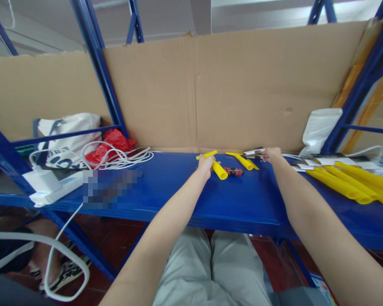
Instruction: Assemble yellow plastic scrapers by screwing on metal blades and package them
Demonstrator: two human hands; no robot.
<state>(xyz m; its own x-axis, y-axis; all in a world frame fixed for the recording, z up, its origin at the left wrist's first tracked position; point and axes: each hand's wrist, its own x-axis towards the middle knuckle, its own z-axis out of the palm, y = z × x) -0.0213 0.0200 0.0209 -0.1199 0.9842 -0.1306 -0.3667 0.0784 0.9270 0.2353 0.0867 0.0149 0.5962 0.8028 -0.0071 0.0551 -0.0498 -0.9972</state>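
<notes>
My left hand (205, 165) is closed around a yellow tube (220, 170), whose open end points toward me. A thin yellow piece (209, 153) shows just above the same hand; I cannot tell if it is part of that tube. My right hand (272, 154) is closed at the end of some thin whitish and silvery pieces (254, 152) near the cardboard, too small to name. More yellow tube pieces (244, 162) lie between my hands. Beside the left hand's tube lies a red and black tool (235, 171), partly hidden.
Several yellow tubes with pale flat ends (347, 187) lie at right. A white pouch (321, 129) leans behind them. At left are a power strip (64, 187), coiled white cable (127, 160), a red bag (113, 142) and a cloth bag (68, 131). Cardboard (242, 89) backs the blue table (175, 187).
</notes>
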